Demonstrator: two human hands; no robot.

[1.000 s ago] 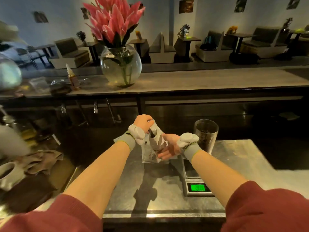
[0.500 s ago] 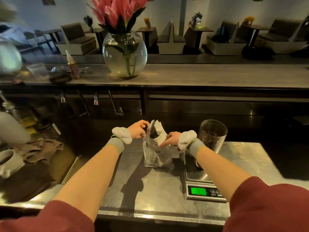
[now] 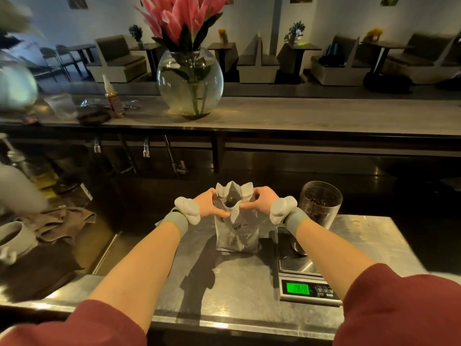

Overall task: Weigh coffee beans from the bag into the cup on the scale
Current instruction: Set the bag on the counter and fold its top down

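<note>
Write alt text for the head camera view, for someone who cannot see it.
A person's left hand and right hand grip the open top of a grey coffee bag upright on a steel counter. Right of it, a clear cup holding beans stands on a scale with a green display.

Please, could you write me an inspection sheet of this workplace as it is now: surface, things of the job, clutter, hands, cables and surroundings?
Surface: steel counter, shiny, carries the bag and the scale.
Job's things: coffee bag upright on the counter, top open; glass cup with beans stands on the scale, right of the bag; display lit green.
Clutter: brown cloth and white mug at the far left, below counter level.
Grippers: left hand and right hand grip the bag near its top, one on each side.
Cables: nothing seen.
Surroundings: bar ledge behind, with flower vase and squeeze bottle; café seats beyond.
</note>
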